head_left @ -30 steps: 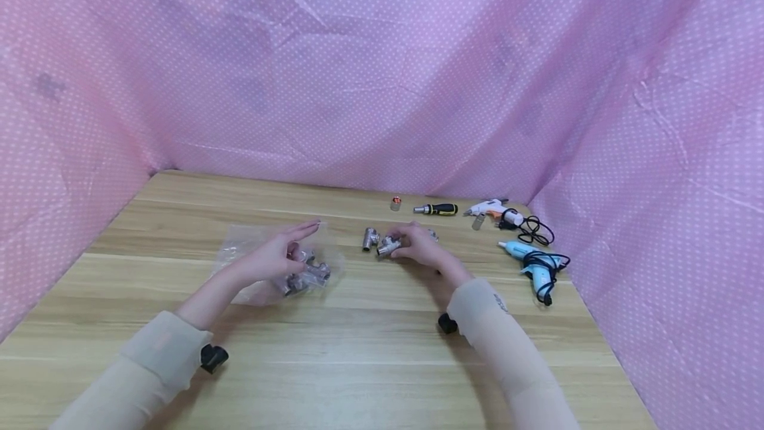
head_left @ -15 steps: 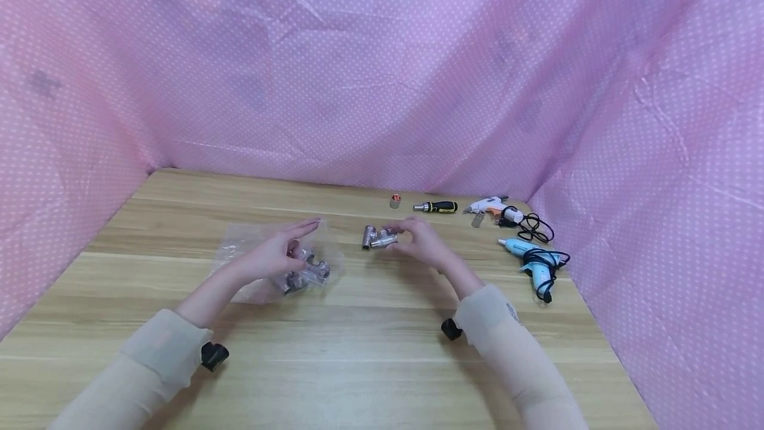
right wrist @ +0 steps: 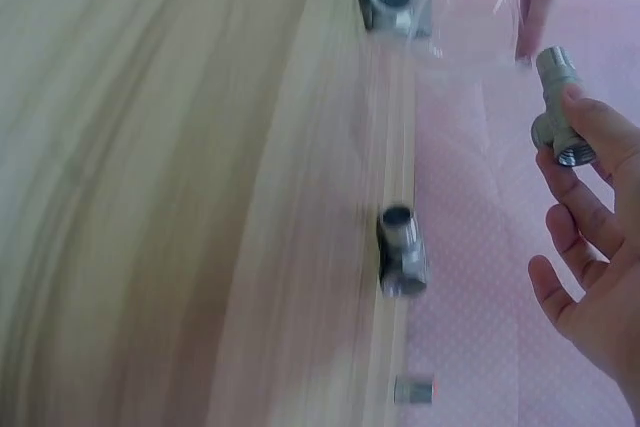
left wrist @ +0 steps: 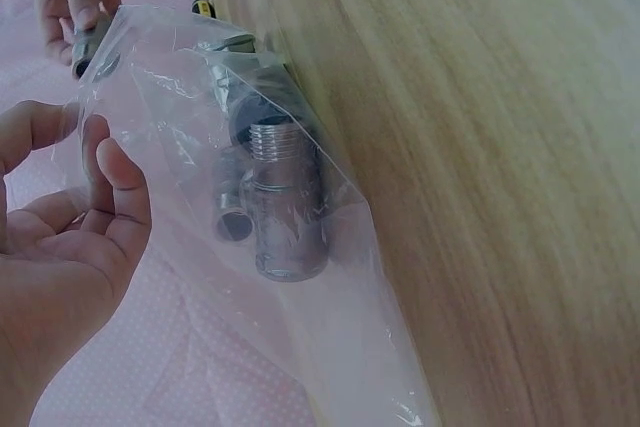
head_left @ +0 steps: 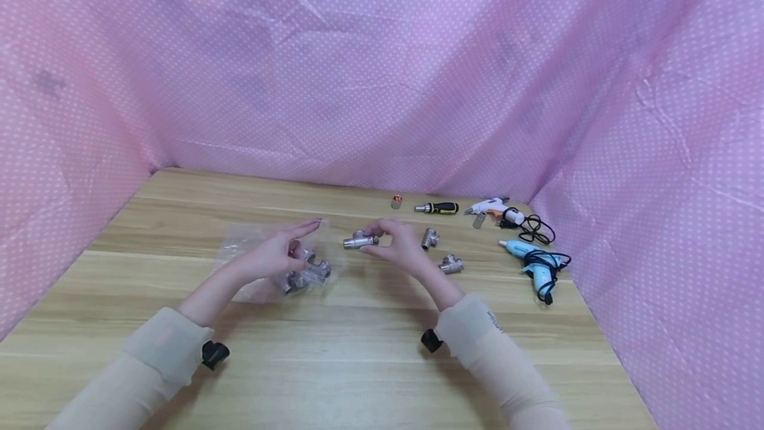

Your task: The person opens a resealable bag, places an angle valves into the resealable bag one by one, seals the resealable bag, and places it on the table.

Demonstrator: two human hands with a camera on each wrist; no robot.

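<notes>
My right hand (head_left: 396, 245) pinches a silver metal tee fitting (head_left: 359, 242) between thumb and fingers, above the table just right of the bag. The right wrist view shows this fitting tilted, its threaded end facing down. My left hand (head_left: 271, 259) holds the mouth of a clear plastic bag (left wrist: 350, 247), index finger stretched out along it. Several metal fittings (left wrist: 290, 207) lie inside the bag. Another tee fitting (right wrist: 402, 252) is on the table below the right hand. Two more fittings, one upright-looking (head_left: 429, 238) and one lying (head_left: 451, 264), are right of the right hand.
Along the back right lie a small red-topped cylinder (head_left: 396, 201), a black and yellow screwdriver (head_left: 438, 208), a white glue gun (head_left: 489, 206) and a small metal piece (head_left: 479, 220). A blue glue gun (head_left: 540, 271) with wound black cord lies at the right. Pink curtains surround the wooden table (head_left: 334, 363).
My right hand has moved left with the pinched tee fitting, toward the bag. Two fittings on the right have come back into view. My left hand and the bag have stayed put.
</notes>
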